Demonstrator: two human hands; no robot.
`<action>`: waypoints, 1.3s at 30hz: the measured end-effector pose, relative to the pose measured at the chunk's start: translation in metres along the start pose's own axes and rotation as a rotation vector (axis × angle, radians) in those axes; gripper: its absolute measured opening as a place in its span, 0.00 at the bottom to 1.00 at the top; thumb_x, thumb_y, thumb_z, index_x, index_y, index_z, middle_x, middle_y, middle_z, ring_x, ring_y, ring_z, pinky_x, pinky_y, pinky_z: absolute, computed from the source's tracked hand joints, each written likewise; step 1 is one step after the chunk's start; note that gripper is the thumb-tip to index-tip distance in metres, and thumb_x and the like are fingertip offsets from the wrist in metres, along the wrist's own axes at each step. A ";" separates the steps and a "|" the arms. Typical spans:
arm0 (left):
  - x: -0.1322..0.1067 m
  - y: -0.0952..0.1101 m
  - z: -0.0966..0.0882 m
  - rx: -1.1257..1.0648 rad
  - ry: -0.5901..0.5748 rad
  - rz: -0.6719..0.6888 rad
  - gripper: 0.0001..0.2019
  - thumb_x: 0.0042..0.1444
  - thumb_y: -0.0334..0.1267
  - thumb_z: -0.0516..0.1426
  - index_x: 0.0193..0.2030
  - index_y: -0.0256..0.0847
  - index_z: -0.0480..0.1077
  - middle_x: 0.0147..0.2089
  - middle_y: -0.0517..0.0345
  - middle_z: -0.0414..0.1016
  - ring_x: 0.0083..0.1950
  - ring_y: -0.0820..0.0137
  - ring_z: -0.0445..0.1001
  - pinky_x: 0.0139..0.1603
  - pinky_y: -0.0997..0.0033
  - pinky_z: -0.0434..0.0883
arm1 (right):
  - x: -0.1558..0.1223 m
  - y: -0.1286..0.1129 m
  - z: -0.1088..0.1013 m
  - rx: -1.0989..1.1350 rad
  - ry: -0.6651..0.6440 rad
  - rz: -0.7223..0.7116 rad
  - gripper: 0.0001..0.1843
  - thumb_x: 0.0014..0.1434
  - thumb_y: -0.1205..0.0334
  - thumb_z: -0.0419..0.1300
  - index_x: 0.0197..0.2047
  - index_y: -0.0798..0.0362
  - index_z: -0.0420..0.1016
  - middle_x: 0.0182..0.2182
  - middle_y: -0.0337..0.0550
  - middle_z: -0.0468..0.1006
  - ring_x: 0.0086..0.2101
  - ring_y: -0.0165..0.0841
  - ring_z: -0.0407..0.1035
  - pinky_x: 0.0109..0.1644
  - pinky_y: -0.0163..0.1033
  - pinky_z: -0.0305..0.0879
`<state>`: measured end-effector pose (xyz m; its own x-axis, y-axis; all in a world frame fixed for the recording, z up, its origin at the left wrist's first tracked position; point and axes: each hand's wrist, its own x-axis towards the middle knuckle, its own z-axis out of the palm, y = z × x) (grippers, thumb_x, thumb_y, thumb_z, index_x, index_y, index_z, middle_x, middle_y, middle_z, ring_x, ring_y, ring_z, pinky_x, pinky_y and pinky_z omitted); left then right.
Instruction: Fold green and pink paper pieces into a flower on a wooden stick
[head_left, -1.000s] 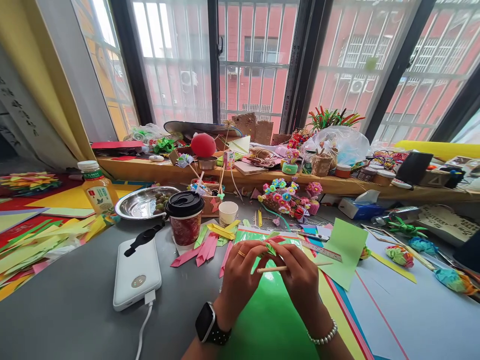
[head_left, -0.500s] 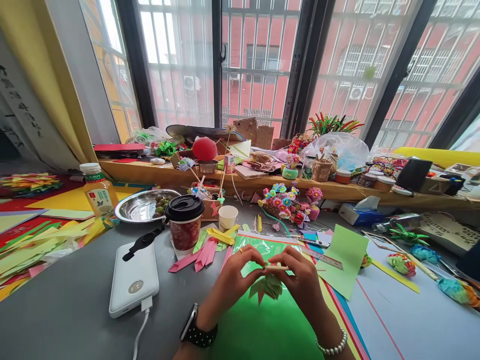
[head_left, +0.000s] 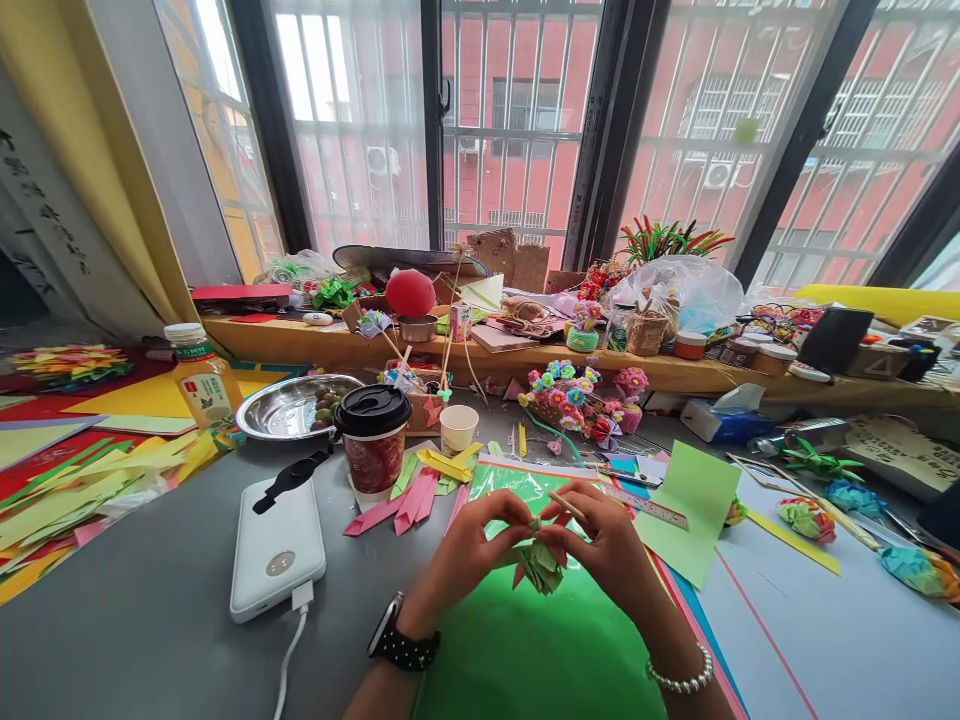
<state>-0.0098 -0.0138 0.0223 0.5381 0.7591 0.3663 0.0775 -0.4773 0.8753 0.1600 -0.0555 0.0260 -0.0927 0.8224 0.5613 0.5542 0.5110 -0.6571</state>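
Observation:
Both hands meet over a green plastic sheet (head_left: 540, 660). Between them hangs a folded green paper flower (head_left: 541, 568), with a bit of pink paper at its side. My left hand (head_left: 484, 545) pinches the flower's upper end between thumb and fingertips. My right hand (head_left: 596, 540) is closed too, its thumb and index finger at the same end of the flower. A thin pale stick (head_left: 568, 505) lies slanted across the right fingers, held in that hand. The exact contact of the fingertips is partly hidden.
Left stand a white power bank (head_left: 277, 550) with a cable, a lidded coffee cup (head_left: 372, 440), a metal bowl (head_left: 262, 410) and a bottle (head_left: 201, 385). Pink paper strips (head_left: 416, 500) and a paper cup (head_left: 458, 430) lie ahead. Right are a ruler (head_left: 649, 508) and light-green paper (head_left: 690, 510).
The stick in my right hand has swung from nearly level to slanted, its left end now raised. The flower has turned slightly between my hands. The view has shifted a little.

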 end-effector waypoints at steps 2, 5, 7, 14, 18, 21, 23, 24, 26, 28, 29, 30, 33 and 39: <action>0.000 -0.001 0.001 -0.074 -0.022 -0.027 0.04 0.50 0.35 0.55 0.29 0.37 0.67 0.29 0.59 0.70 0.33 0.71 0.69 0.36 0.72 0.66 | 0.000 0.001 0.001 0.003 -0.003 0.010 0.05 0.50 0.60 0.61 0.29 0.53 0.74 0.28 0.41 0.72 0.30 0.32 0.69 0.33 0.35 0.66; 0.000 -0.003 0.002 -0.174 -0.065 -0.066 0.05 0.50 0.36 0.55 0.29 0.37 0.66 0.30 0.60 0.67 0.33 0.73 0.68 0.36 0.73 0.65 | -0.001 0.002 0.001 0.007 -0.024 0.038 0.06 0.49 0.59 0.61 0.28 0.53 0.73 0.27 0.40 0.71 0.28 0.31 0.67 0.32 0.34 0.65; 0.000 -0.005 0.003 -0.227 -0.088 -0.097 0.06 0.50 0.37 0.55 0.30 0.37 0.65 0.29 0.60 0.66 0.32 0.74 0.67 0.34 0.74 0.65 | -0.001 0.000 0.000 -0.022 -0.035 0.057 0.08 0.50 0.58 0.61 0.26 0.54 0.71 0.25 0.38 0.69 0.24 0.29 0.64 0.28 0.33 0.63; 0.000 -0.006 0.003 -0.374 -0.143 -0.177 0.10 0.48 0.42 0.57 0.30 0.37 0.64 0.28 0.61 0.63 0.29 0.76 0.64 0.26 0.78 0.61 | 0.000 -0.007 -0.002 -0.034 -0.099 0.084 0.13 0.51 0.55 0.60 0.23 0.54 0.66 0.17 0.32 0.62 0.19 0.24 0.53 0.19 0.29 0.51; 0.000 -0.006 0.003 -0.416 -0.171 -0.192 0.10 0.48 0.42 0.58 0.30 0.37 0.63 0.28 0.61 0.63 0.30 0.76 0.64 0.26 0.78 0.60 | -0.002 -0.008 -0.001 0.142 -0.156 0.173 0.12 0.50 0.54 0.60 0.27 0.54 0.65 0.16 0.31 0.65 0.17 0.24 0.55 0.17 0.29 0.49; 0.000 -0.007 0.003 -0.384 -0.175 -0.177 0.09 0.48 0.40 0.57 0.30 0.37 0.63 0.29 0.61 0.64 0.31 0.76 0.64 0.28 0.78 0.60 | -0.002 -0.009 -0.001 0.228 -0.179 0.215 0.11 0.50 0.55 0.60 0.27 0.53 0.65 0.16 0.31 0.67 0.16 0.24 0.58 0.17 0.29 0.50; -0.001 -0.007 0.003 -0.356 -0.174 -0.168 0.09 0.49 0.40 0.57 0.30 0.37 0.63 0.29 0.61 0.63 0.31 0.76 0.63 0.28 0.77 0.60 | -0.001 -0.010 -0.002 0.266 -0.185 0.236 0.11 0.49 0.56 0.60 0.26 0.54 0.65 0.16 0.32 0.68 0.16 0.25 0.60 0.17 0.29 0.52; -0.001 -0.006 0.003 -0.341 -0.170 -0.166 0.09 0.49 0.40 0.57 0.30 0.37 0.63 0.29 0.61 0.63 0.31 0.76 0.63 0.28 0.77 0.60 | -0.001 -0.010 -0.002 0.280 -0.185 0.245 0.11 0.49 0.56 0.61 0.26 0.54 0.65 0.17 0.32 0.69 0.17 0.25 0.61 0.18 0.29 0.53; -0.001 -0.004 0.003 -0.317 -0.160 -0.163 0.09 0.49 0.40 0.57 0.30 0.36 0.63 0.30 0.61 0.63 0.32 0.76 0.63 0.29 0.77 0.60 | -0.001 -0.009 -0.002 0.294 -0.189 0.254 0.10 0.49 0.57 0.61 0.26 0.54 0.65 0.17 0.33 0.69 0.18 0.26 0.64 0.19 0.29 0.56; -0.001 -0.002 0.003 -0.309 -0.156 -0.168 0.09 0.49 0.40 0.57 0.30 0.36 0.63 0.30 0.61 0.63 0.32 0.76 0.63 0.29 0.77 0.60 | -0.001 -0.008 -0.003 0.294 -0.199 0.259 0.09 0.49 0.58 0.60 0.26 0.54 0.65 0.18 0.33 0.70 0.19 0.27 0.65 0.20 0.30 0.58; -0.001 -0.001 0.003 -0.309 -0.158 -0.171 0.09 0.49 0.40 0.57 0.30 0.36 0.63 0.30 0.61 0.63 0.31 0.76 0.63 0.29 0.77 0.60 | -0.001 -0.007 -0.004 0.294 -0.205 0.261 0.09 0.49 0.58 0.60 0.26 0.54 0.66 0.18 0.34 0.70 0.19 0.28 0.66 0.21 0.30 0.59; -0.001 -0.001 0.003 -0.310 -0.160 -0.174 0.09 0.49 0.40 0.57 0.30 0.36 0.63 0.30 0.61 0.63 0.31 0.76 0.63 0.29 0.77 0.60 | -0.002 -0.006 -0.005 0.296 -0.214 0.264 0.09 0.50 0.58 0.60 0.27 0.54 0.66 0.19 0.34 0.70 0.20 0.28 0.67 0.21 0.30 0.59; -0.001 0.001 0.002 -0.286 -0.162 -0.168 0.08 0.49 0.39 0.57 0.30 0.36 0.64 0.28 0.62 0.63 0.30 0.77 0.63 0.30 0.76 0.61 | -0.003 -0.005 -0.009 0.312 -0.250 0.263 0.09 0.51 0.57 0.58 0.29 0.54 0.67 0.21 0.35 0.70 0.22 0.29 0.68 0.23 0.30 0.59; 0.000 0.004 0.002 -0.191 -0.141 -0.163 0.09 0.49 0.40 0.57 0.30 0.36 0.64 0.28 0.61 0.65 0.32 0.74 0.65 0.33 0.74 0.63 | -0.002 -0.004 -0.011 0.171 -0.249 0.254 0.08 0.52 0.59 0.57 0.28 0.55 0.67 0.19 0.33 0.66 0.18 0.23 0.56 0.20 0.29 0.48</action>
<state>-0.0076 -0.0168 0.0252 0.6439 0.7437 0.1799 0.0203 -0.2517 0.9676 0.1670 -0.0620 0.0333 -0.1794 0.9528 0.2447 0.4416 0.3003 -0.8454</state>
